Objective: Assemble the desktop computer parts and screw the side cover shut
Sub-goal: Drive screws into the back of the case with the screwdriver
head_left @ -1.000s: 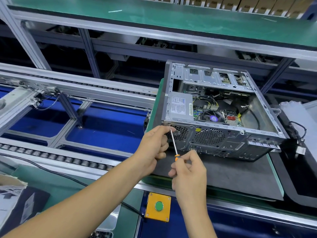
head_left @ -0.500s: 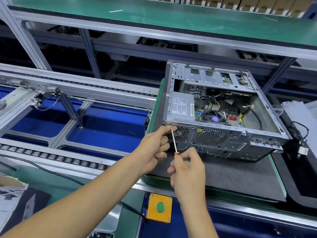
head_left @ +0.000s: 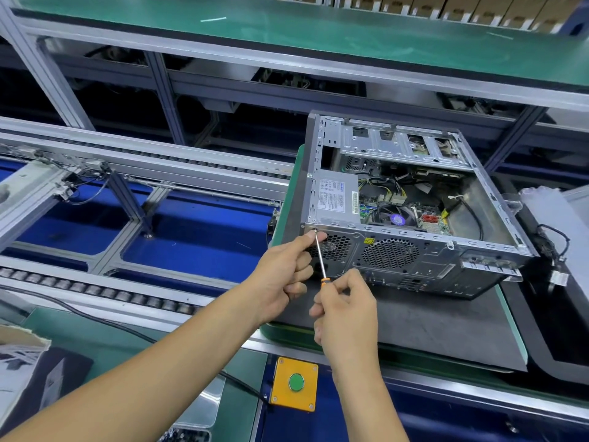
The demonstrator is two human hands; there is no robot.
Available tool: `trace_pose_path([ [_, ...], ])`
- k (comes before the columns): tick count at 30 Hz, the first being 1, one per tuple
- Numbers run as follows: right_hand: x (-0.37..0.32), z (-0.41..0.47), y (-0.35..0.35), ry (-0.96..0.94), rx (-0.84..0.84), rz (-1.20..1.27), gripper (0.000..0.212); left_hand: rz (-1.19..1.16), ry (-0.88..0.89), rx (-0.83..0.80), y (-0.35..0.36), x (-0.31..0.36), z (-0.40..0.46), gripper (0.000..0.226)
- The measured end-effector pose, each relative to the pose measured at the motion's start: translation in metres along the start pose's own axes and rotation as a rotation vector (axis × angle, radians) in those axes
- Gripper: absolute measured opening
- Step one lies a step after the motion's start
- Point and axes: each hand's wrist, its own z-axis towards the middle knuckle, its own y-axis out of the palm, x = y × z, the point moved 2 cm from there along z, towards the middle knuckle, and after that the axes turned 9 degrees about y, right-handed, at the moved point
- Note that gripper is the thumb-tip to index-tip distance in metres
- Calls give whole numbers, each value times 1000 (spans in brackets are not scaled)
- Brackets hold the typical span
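An open grey computer case (head_left: 411,260) lies on its side on a dark mat, its rear panel towards me, with the power supply (head_left: 334,200), cables and motherboard showing inside. My right hand (head_left: 345,311) grips the orange handle of a thin screwdriver (head_left: 320,260). The screwdriver tip sits at a screw at the rear panel's top left corner. My left hand (head_left: 282,274) pinches the shaft near the tip, with its index finger against the case corner.
The case rests on a green-edged pallet (head_left: 506,311) on a conveyor line. A yellow box with a green button (head_left: 294,382) sits at the near rail. Roller tracks (head_left: 95,291) and blue floor lie to the left. A black cable and connector (head_left: 556,260) lie to the right.
Both hands and the screwdriver stay at the same rear corner screw; my right hand's fingers shift a little on the handle. The view has drifted slightly.
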Motion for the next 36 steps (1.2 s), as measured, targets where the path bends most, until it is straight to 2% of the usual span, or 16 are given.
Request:
trace_pose_path([
  [7,-5,-8,7,150,-59,197,16,181,82,-68,-2,3,-4,28],
  [11,-5,-8,8,203,-85,259,18,249,123,-52,-2,5,-4,27],
  [16,-3,-7,8,214,-79,289,12,269,161,-7,-2,3,-2,24],
  [27,-3,-10,14,381,-169,330,23,284,135,65,-4,8,2,21],
  [31,-2,-13,17,333,-132,343,9,263,117,70,-2,8,3,23],
  [36,-7,-15,16,345,-138,352,9,281,99,38,-1,6,-1,27],
])
